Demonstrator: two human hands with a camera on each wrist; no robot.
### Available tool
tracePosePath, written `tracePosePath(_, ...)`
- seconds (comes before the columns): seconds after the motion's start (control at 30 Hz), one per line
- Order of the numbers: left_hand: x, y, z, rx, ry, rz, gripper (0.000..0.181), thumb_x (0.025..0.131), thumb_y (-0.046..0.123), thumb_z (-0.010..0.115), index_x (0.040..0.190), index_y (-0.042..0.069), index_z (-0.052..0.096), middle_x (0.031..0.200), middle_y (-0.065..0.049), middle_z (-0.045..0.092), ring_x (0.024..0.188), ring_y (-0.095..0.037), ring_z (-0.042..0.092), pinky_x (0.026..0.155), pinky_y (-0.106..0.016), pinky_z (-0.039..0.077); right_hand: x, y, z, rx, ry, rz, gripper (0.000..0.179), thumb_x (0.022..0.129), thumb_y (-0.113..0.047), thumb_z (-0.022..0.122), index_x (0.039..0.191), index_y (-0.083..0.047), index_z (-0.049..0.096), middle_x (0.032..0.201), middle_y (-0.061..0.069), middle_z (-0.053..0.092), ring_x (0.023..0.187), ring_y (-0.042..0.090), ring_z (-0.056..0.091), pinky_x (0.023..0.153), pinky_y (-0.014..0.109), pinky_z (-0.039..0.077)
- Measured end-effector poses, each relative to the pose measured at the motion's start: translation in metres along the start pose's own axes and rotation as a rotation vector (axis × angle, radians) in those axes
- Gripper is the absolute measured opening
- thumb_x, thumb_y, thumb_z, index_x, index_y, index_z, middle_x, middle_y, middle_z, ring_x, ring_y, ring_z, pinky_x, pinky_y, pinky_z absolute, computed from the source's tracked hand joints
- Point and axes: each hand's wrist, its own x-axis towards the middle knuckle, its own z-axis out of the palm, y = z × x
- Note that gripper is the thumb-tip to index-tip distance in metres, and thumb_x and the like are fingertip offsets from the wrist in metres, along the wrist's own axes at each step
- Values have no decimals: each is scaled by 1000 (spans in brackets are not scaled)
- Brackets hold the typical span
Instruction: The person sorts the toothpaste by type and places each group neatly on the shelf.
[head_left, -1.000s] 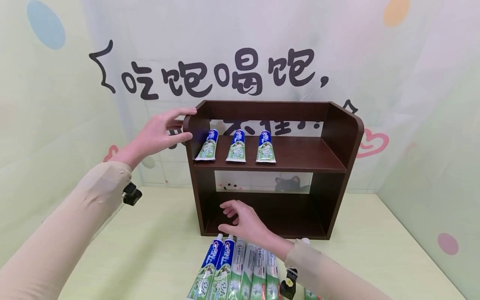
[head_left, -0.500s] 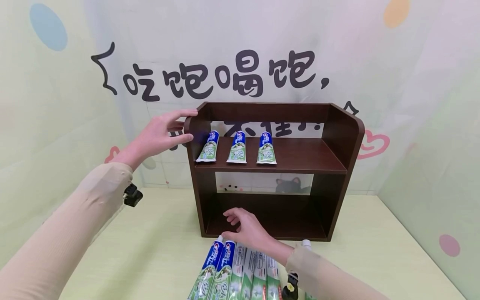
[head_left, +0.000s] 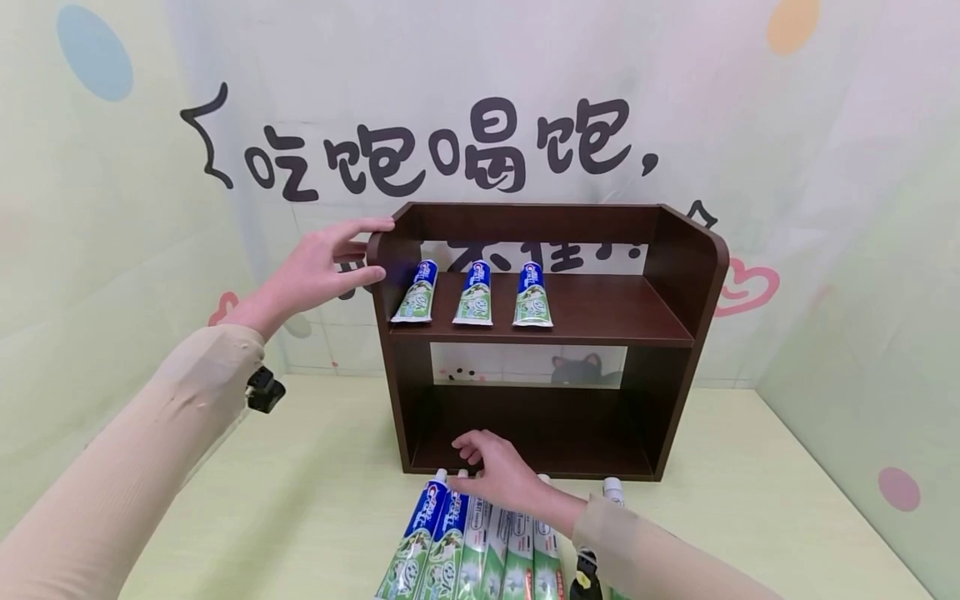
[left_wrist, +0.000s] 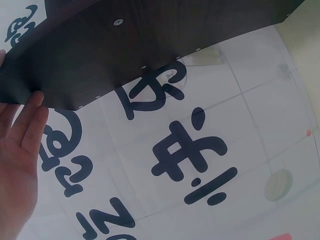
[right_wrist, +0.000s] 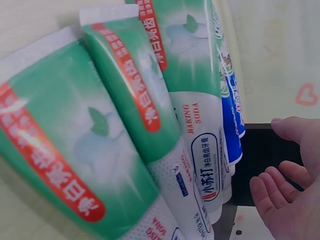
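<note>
My left hand (head_left: pixel 318 265) rests against the left side panel of a dark brown two-tier shelf (head_left: pixel 543 340). Its index fingertip reaches the top edge, the thumb lies on the front edge, and in the left wrist view straight fingers (left_wrist: pixel 31 122) touch the outer face. My right hand (head_left: pixel 495 471), loosely curled with nothing in it, hovers over the cap ends of a row of toothpaste tubes. Two are blue-and-green toothpaste tubes (head_left: pixel 420 525); beside them lie several silver-and-green toothpaste tubes (right_wrist: pixel 200 145). The right thumb overlaps the second blue cap in the head view.
Three blue-and-green toothpaste tubes (head_left: pixel 474 293) lean in a spaced line on the left and middle of the upper tier. Another white-capped tube (head_left: pixel 612 490) lies apart at the right, mostly behind my sleeve. A printed wall (head_left: pixel 840 208) stands behind the pale table (head_left: pixel 780 500).
My right hand has moved down and slightly right, from in front of the lower tier toward the tubes' caps. The left hand keeps its place on the shelf.
</note>
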Motion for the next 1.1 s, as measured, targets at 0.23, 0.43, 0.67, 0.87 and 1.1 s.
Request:
tracePosePath(0.23,0,-1,0,7,3,-4,57,90,12,72,143,13,51,150,-5,51,121,-37,64,105,-47,49,-1,5,5,-19,-16,-5,51,84,-25,79,128,-7,60,114,10,63,102,20,60,86,25,54)
tracePosePath(0.43,0,-3,0,30,-2,-4,57,91,17,71,144,14,50,150,-4,51,121,-34,64,105,-45,49,-3,6,7,-33,-38,13,52,84,-25,79,128,-8,59,113,7,62,102,19,60,87,25,53)
tracePosePath(0.67,-1,-3,0,29,-5,-6,57,91,17,71,144,14,50,150,-3,51,121,-34,64,105,-45,49,-4,5,7,-40,-56,25,51,83,-26,79,126,-8,61,112,7,62,102,20,60,87,26,53)
tracePosePath(0.87,0,-1,0,28,-5,-5,57,92,16,71,145,14,49,150,-4,50,122,-35,63,106,-46,49,-4,6,8,-49,-84,38,52,80,-29,82,123,-7,62,110,6,61,100,19,59,86,25,52)
tracePosePath(1.1,0,0,0,21,-1,-14,57,91,15,71,144,14,50,150,-6,51,121,-38,63,106,-49,48,-3,9,8,-142,-146,61,65,76,-39,84,128,-10,60,116,4,59,105,17,57,89,28,52)
